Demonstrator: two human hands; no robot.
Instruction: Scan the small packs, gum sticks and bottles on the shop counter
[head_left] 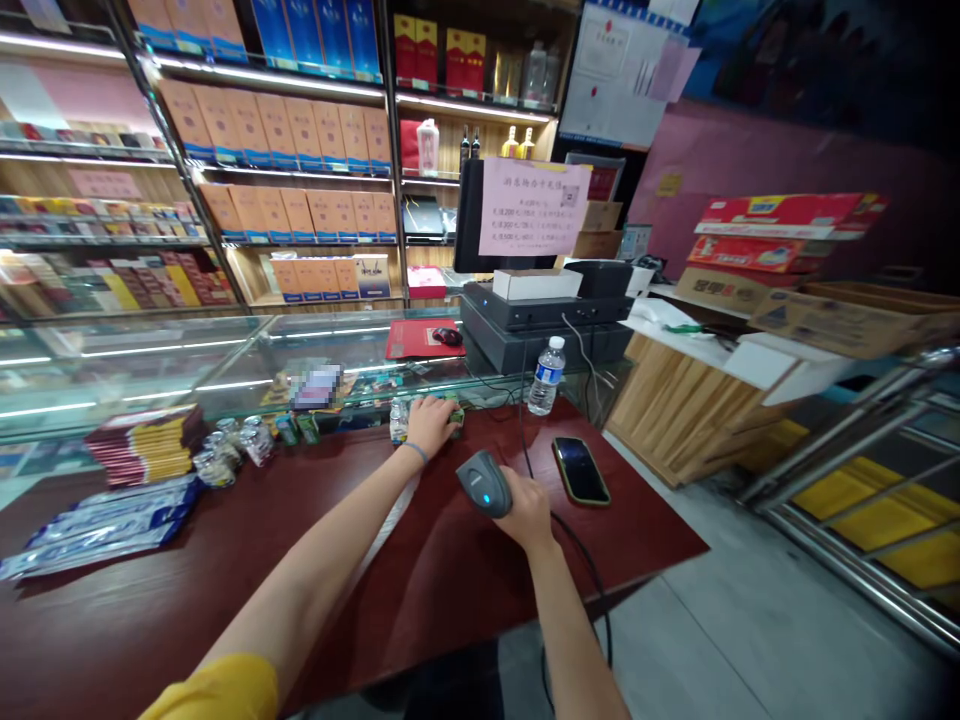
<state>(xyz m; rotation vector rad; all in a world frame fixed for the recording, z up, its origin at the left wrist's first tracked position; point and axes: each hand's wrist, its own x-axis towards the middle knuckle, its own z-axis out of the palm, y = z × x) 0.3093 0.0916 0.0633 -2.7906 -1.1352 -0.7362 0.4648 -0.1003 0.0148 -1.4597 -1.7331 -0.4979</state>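
Note:
My right hand [527, 510] is wrapped around the handle of a dark grey barcode scanner [484, 484], whose blue light is lit. A black cable trails from it over the table edge. At the back of the dark red table, my left hand [433, 425] is closed over small packs. A silvery pack [398, 420] shows to its left and a green pack [457, 416] by its fingertips; the fingers hide the rest. To the left lie more silvery packets [256, 440], small green boxes [307, 427], a stack of red and yellow packs [150, 448] and long blue-silver packets [112, 527].
A phone [581, 470] lies right of the scanner, with a water bottle [547, 377] behind it. Beyond stand a glass counter [225, 345], a mouse [448, 337] and a monitor [469, 215] with a pink notice. Cartons [847, 315] and a metal railing [862, 425] are at right.

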